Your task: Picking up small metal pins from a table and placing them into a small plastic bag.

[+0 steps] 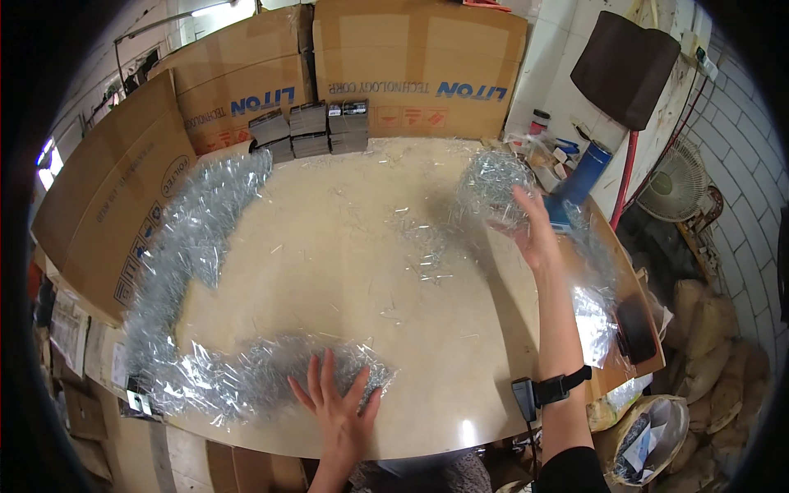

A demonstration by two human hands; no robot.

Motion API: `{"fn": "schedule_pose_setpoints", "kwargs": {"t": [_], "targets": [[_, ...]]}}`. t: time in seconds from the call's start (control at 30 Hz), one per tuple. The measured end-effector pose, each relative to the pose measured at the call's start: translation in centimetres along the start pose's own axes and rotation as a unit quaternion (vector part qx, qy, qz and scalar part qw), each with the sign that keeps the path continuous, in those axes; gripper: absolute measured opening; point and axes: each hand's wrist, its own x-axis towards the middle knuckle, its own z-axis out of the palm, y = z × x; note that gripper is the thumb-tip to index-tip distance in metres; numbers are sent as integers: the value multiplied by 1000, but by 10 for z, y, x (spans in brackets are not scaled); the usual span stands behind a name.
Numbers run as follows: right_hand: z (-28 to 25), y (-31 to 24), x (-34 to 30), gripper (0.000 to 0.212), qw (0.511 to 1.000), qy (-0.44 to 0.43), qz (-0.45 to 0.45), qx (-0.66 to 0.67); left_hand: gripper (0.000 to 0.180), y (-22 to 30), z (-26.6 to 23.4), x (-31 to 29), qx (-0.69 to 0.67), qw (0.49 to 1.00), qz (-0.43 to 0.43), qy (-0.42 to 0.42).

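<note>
Fingers spread, my left hand [335,409] rests at the near end of a long heap of thin, shiny silvery pins [238,382]. That heap curves along the left side of the pale table and back toward the far left. Over at the far right, my right hand [530,226] cups a tangled clump of the same pins [496,182] between thumb and fingers. A blurred shadow lies on the table beside this clump. Scattered loose pins [427,246] lie on the tabletop [345,238] between the two hands.
Cardboard sheets [419,66] wall the back and left edges. Stacked grey bundles [308,130] stand at the back. At right are a blue stand-like tool [588,172], a phone-like dark object [637,329], a fan [675,181] and a bag-lined bin [649,435]. A strapped device [549,390] circles my right wrist.
</note>
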Motion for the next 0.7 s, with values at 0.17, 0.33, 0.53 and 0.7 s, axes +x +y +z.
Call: {"fn": "schedule_pose_setpoints", "kwargs": {"t": [0.17, 0.33, 0.53, 0.7], "targets": [[-25, 23, 8, 77, 973, 39, 128, -188, 38, 3, 3, 1, -13, 1000, 6, -1], [-16, -6, 5, 73, 999, -7, 27, -37, 38, -1, 3, -2, -3, 1000, -4, -3], [-32, 7, 16, 55, 986, 66, 90, -123, 39, 3, 4, 1, -17, 1000, -2, 1], [-13, -5, 17, 37, 995, 9, 35, 90, 38, -3, 5, 0, -10, 1000, -10, -8]]}}
